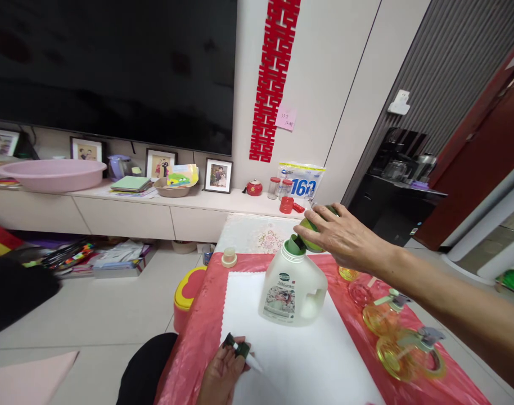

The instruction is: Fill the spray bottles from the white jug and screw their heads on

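My right hand [345, 236] reaches in from the right, fingers curled round a green round cap [314, 239], held just above and right of the green neck of a white detergent jug [293, 289]. The jug stands upright on a white sheet [299, 360] over a red tablecloth [198, 337]. My left hand [223, 368], low at the table's front edge, pinches a small dark green pump piece with a white tube [242, 351].
Several clear yellow pump bottles [404, 349] lie on the cloth to the right of the jug. A small beige cap [229, 257] sits at the table's far left corner. A red and yellow stool [189, 292] stands left of the table. A cluttered cabinet with a pink basin [50, 174] runs along the wall.
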Demonstrator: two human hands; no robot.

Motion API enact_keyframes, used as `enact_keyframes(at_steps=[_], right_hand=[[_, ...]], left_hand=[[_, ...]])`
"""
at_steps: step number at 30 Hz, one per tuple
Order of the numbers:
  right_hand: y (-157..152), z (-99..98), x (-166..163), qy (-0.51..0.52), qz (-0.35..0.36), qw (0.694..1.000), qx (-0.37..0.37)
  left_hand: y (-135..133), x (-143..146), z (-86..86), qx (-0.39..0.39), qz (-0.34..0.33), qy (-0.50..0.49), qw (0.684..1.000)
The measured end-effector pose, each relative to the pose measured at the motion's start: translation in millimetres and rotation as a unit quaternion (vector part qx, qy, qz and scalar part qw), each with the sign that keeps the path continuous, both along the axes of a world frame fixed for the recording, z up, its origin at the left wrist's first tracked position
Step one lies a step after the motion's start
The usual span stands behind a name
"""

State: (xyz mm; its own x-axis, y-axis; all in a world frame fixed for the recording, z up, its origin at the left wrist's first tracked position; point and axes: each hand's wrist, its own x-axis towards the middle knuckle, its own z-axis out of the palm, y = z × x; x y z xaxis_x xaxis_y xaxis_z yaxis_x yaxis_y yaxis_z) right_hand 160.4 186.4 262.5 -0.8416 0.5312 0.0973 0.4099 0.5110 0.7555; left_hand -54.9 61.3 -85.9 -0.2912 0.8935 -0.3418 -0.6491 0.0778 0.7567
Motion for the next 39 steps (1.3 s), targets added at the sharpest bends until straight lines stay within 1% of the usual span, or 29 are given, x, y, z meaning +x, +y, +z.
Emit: enact_keyframes(at_steps=[4,10,17,24,29,31,36,39], right_hand=[[0,1.9,-4,-0.017,0.007,1.000,0.012],[-4,5.9,-10,-0.045,0.011,0.998,0.030],[-11,10.0,-18,-0.091,-0.008,0.994,0.060],[-13,3.2,-20,-0.079,0.011,0.991,0.105],[-20,-0.6,-17,-0.066,0.015,0.994,0.081],[-21,-3.5,-15,-0.061,0.022,0.994,0.090],[-22,-14.4,-11,-0.042,0.043,0.986,0.154],[-23,-18.9,-10,-0.017,0.030,0.988,0.148]], left_hand=[[0,0,4.0,-0.009,-0.001,0.003,1.000],[-3,0,11.7,-0.001,0.000,-0.003,1.000],[-3,0,12.2,0.008,-0.003,-0.007,1.000],[-2,1,13.3,-0.008,0.000,0.000,1.000],[-2,2,14.8,-0.015,0.001,-0.005,1.000],[-2,3,17.6,-0.023,-0.001,-0.003,1.000],[-4,2,33.1,-0.033,-0.007,-0.010,0.999],[-4,-2,43.6,-0.036,-0.011,-0.034,0.999]])
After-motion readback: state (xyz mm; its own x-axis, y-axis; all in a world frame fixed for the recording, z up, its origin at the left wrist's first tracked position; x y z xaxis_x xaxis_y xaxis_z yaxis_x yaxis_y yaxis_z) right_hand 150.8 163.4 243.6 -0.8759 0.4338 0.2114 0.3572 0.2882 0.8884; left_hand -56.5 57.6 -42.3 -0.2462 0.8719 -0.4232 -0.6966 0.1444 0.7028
